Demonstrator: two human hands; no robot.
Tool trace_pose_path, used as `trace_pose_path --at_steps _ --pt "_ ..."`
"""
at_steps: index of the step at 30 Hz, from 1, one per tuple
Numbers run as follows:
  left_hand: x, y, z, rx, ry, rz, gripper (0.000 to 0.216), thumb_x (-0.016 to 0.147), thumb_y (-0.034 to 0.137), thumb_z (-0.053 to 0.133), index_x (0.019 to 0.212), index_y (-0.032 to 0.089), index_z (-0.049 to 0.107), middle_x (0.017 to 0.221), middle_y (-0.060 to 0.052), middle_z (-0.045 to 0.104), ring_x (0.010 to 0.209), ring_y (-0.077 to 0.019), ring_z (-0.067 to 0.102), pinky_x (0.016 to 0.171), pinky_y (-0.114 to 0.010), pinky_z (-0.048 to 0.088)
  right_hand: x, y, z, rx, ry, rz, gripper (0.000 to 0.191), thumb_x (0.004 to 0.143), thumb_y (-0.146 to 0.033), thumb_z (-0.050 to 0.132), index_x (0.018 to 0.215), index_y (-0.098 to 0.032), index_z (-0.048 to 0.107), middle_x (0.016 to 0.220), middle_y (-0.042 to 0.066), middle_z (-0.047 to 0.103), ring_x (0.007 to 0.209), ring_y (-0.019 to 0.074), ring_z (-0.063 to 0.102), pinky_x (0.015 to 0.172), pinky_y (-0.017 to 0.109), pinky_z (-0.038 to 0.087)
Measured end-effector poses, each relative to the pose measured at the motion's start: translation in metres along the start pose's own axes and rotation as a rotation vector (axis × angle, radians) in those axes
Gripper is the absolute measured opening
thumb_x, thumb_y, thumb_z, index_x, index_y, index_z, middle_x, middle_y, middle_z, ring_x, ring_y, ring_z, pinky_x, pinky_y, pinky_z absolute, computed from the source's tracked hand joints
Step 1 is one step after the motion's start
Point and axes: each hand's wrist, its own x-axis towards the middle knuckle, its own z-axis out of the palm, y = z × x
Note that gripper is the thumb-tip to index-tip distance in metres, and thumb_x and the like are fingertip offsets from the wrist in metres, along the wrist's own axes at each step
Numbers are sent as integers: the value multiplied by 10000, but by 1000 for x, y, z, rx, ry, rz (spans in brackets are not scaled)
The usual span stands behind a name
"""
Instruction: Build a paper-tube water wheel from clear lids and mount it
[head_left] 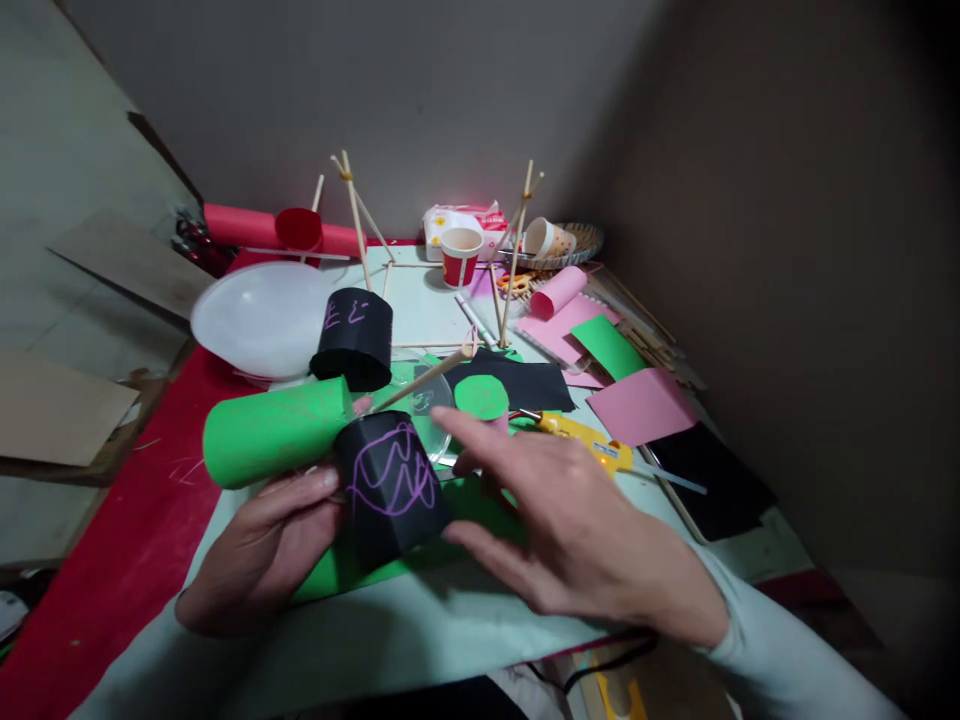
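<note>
My left hand [274, 545] is closed at the left edge of a black paper tube [394, 490] with purple scribbles; its fingers are partly hidden behind the tube. Against that hand lies a green paper tube [277, 430], end-on to the black one. A thin wooden stick [427, 378] slants up from behind the black tube; where it is fixed is hidden. My right hand [577, 520] hovers to the right with thumb and forefinger spread around the black tube's right side. Its thumb tip is close to the lower edge; I cannot tell if it touches.
Behind stand a second black tube [354, 338], a white bowl [259, 325], a wooden stick frame [360, 230] and a red paper cup [460, 258]. To the right lie a yellow glue gun [585, 438], a pink roll [559, 293] and coloured paper [643, 405]. A wall closes the back.
</note>
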Motion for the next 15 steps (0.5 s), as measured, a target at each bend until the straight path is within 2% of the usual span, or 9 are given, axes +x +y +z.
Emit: trace_pose_path --at_steps 2,4,7,9,11,13,15 --pt "0 3 3 -5 53 8 824 684 -19 689 1441 305 652 1092 37 846 1316 -280 669 1209 -385 471 -3 12 -11 82 136 94 582 1021 -330 619 1521 -126 401 1000 74 738 854 206 731 756 342 605" --pt "0 5 7 8 102 12 853 665 -22 698 1440 331 652 1066 50 847 1302 -281 680 1203 -381 478 -7 28 -16 74 200 174 645 982 -388 694 1510 -151 411 1181 136 725 1046 251 731 901 410 609" --pt "0 6 7 48 144 27 890 653 -6 721 1460 361 633 1106 63 838 1322 -293 665 1195 -378 487 -10 48 -12 30 64 257 817 915 -520 759 1537 -144 385 1463 232 603 1324 361 610 1049 558 549" --pt "0 5 3 67 143 26 868 690 34 725 1484 366 610 1174 68 821 1358 -298 635 1184 -374 497 -11 55 -4 73 -77 313 869 909 -492 766 1569 -121 338 1518 247 562 1353 376 588 1059 575 544" --pt "0 4 -4 73 137 4 824 749 62 691 1504 375 588 1224 82 803 1395 -281 602 1168 -349 508 -9 55 5 111 -174 345 852 924 -411 754 1583 -102 311 1517 246 564 1330 370 603 1040 564 556" --pt "0 4 -12 71 146 -28 809 788 60 653 1524 384 563 1249 93 792 1414 -252 585 1135 -310 528 -6 53 12 108 -179 352 765 940 -369 722 1553 -99 352 1468 235 600 1276 373 624 1004 563 565" --pt "-1 4 -18 71 171 -37 792 825 88 656 1549 383 526 1295 88 773 1403 -240 595 1061 -274 576 -3 50 16 118 -151 356 642 962 -371 678 1490 -109 422 1334 208 670 1199 365 650 957 542 574"
